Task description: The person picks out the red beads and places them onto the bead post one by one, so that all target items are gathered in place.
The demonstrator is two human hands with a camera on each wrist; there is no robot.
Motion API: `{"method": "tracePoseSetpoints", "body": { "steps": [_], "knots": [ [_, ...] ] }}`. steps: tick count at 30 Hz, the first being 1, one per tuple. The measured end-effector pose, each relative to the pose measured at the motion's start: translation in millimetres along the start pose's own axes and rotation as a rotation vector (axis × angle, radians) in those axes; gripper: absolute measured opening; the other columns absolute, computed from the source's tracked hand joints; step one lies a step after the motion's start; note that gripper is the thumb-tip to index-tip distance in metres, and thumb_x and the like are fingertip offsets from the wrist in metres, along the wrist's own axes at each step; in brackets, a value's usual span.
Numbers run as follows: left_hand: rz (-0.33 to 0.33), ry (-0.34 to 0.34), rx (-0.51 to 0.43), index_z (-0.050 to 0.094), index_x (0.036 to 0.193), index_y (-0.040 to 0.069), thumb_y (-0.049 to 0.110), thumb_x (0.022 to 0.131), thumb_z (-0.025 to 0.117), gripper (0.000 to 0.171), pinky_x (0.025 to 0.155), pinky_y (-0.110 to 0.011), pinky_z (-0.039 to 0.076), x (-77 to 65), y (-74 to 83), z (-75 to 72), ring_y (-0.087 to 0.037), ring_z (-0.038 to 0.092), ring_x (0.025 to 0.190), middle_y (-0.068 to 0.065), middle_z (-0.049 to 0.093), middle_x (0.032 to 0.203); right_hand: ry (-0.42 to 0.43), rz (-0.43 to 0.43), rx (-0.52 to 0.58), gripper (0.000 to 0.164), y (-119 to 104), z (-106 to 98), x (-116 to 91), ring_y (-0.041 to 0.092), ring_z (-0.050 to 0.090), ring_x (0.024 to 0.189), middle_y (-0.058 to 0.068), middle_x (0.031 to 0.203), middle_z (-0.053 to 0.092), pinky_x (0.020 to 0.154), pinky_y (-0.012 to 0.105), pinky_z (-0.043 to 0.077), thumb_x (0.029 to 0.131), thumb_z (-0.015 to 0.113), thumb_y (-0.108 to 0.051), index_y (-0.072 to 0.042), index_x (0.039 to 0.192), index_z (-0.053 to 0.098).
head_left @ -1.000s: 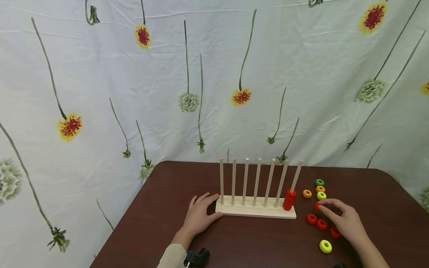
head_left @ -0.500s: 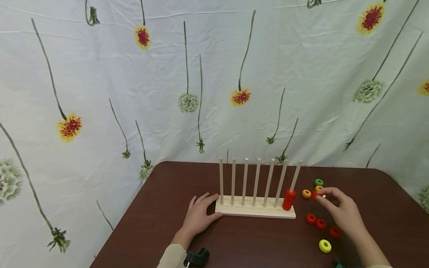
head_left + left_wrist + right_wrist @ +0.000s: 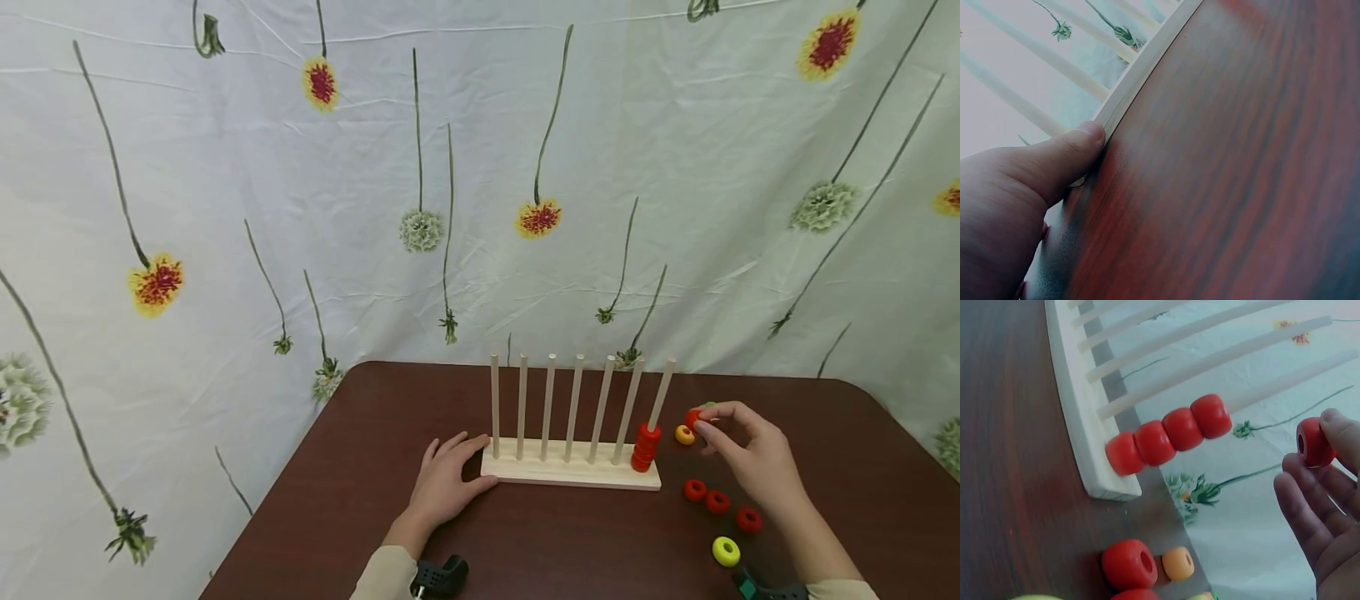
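Note:
A pale wooden peg rack with a row of several upright pegs stands on the table. Its rightmost peg carries a stack of red beads. At the rack's left end, my left hand grips the base, thumb along the front edge in the left wrist view and fingers toward the back. Between thumb and fingertips, my right hand pinches a red bead, its hole showing. That bead is raised off the table, to the right of the stacked peg and apart from it.
Loose red beads and a yellow-green bead lie on the dark wood table at the right. An orange bead sits behind them; a green bead is partly hidden by the right hand. A flowered cloth hangs behind.
My right hand has lifted the red bead from among the loose beads and moved it up, away and slightly left. The left hand stays on the rack's end.

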State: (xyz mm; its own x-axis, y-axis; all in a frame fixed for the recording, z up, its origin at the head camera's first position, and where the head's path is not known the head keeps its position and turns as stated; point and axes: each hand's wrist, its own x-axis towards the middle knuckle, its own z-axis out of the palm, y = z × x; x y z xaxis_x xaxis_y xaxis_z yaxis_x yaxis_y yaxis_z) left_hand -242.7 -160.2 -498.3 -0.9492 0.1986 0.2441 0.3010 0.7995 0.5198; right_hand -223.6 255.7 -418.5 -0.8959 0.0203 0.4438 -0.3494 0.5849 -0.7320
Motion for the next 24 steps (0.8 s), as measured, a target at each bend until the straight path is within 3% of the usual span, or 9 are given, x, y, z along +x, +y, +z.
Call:
{"method": "tracePoseSetpoints", "body": {
  "steps": [5,11,18,24],
  "knots": [
    [-0.007,-0.004,-0.007,0.059,0.142,0.018,0.041,0.087,0.076,0.062,0.122,-0.064,0.017,-0.4,1.1,-1.2,-0.031,0.044,0.144,-0.002,0.060,0.144,0.035,-0.028,0.049,0.020,-10.2,1.5,2.3,0.010,0.068,0.062,-0.033,0.103,0.060,0.061,0.020,0.058,0.094,0.071,-0.016,-0.007,0.111,0.067],
    [-0.003,-0.007,0.001,0.059,0.141,0.018,0.041,0.087,0.076,0.061,0.122,-0.065,0.018,-0.3,2.6,-2.2,-0.031,0.044,0.143,-0.003,0.060,0.143,0.056,-0.051,0.005,0.026,-19.9,0.5,6.5,-0.003,0.064,0.072,-0.036,0.101,0.060,0.058,0.019,0.053,0.091,0.074,-0.017,-0.013,0.116,0.067],
    [-0.002,-0.008,0.002,0.059,0.141,0.017,0.040,0.087,0.076,0.061,0.121,-0.065,0.018,0.4,2.6,-2.4,-0.032,0.044,0.143,-0.003,0.060,0.143,0.099,-0.096,0.008,0.036,-31.8,1.3,12.1,0.003,0.063,0.068,-0.031,0.097,0.061,0.056,0.018,0.052,0.092,0.072,-0.012,-0.012,0.127,0.061],
    [-0.003,-0.009,-0.001,0.059,0.141,0.017,0.040,0.087,0.077,0.062,0.121,-0.065,0.018,0.8,2.7,-2.4,-0.032,0.044,0.143,-0.004,0.060,0.143,0.147,-0.116,-0.026,0.037,-43.1,1.6,17.9,0.000,0.059,0.067,-0.026,0.088,0.061,0.052,0.019,0.050,0.093,0.072,-0.015,-0.014,0.129,0.064]
  ]
}}
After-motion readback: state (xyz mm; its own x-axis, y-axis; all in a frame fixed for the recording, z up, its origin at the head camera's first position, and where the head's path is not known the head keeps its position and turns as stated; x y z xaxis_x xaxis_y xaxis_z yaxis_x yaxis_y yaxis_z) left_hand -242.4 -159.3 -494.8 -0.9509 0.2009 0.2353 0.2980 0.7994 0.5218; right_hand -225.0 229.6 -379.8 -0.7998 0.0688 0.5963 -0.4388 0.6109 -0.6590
